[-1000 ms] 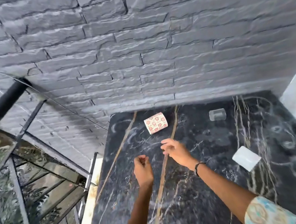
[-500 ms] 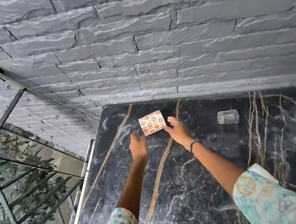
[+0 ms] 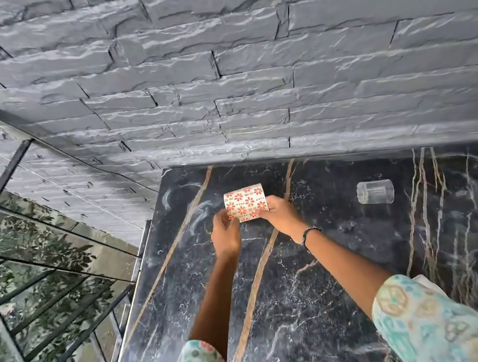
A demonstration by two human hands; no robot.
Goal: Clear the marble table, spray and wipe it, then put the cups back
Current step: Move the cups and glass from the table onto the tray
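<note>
Two bare forearms. Loose sleeves [image 3: 435, 322] to elbow: pale cream fabric, teal, orange, red floral-geometric print. Thin dark beaded bracelet [image 3: 310, 233] on right wrist.

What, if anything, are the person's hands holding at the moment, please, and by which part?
Both hands hold the floral cup by its near lower edge: the left hand at its left side, the right hand at its right. The clear glass lies untouched.
</note>
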